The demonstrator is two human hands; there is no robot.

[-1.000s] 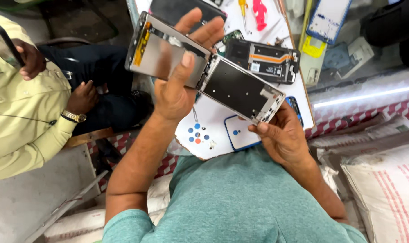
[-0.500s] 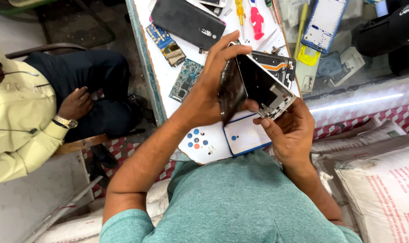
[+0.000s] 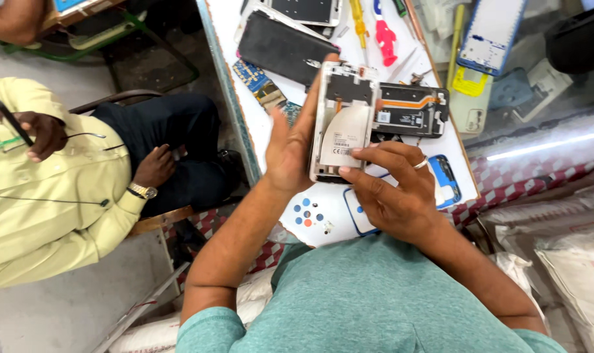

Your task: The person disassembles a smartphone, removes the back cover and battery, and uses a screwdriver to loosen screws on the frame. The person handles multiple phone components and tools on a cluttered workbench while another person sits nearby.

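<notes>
My left hand (image 3: pixel 291 147) holds an opened phone frame (image 3: pixel 344 124) upright above the white worktable (image 3: pixel 257 140), fingers along its left edge. The frame shows a white inner shield and dark parts at the top. My right hand (image 3: pixel 395 189), with a ring on one finger, grips the frame's lower right corner, fingertips resting on the white shield. A second opened phone body (image 3: pixel 411 110) with an orange flex cable lies on the table just right of the frame.
A dark phone back (image 3: pixel 284 47), circuit boards (image 3: pixel 257 82), a yellow screwdriver (image 3: pixel 358 19), a pink tool (image 3: pixel 384 33) and a blue-edged phone part (image 3: pixel 492 39) lie on the table. A person in a yellow shirt (image 3: pixel 42 196) sits to the left. White sacks (image 3: pixel 571 255) lie at right.
The two separate phone parts held a second ago are now together as one frame, held upright in both hands. The view shifted toward the table.
</notes>
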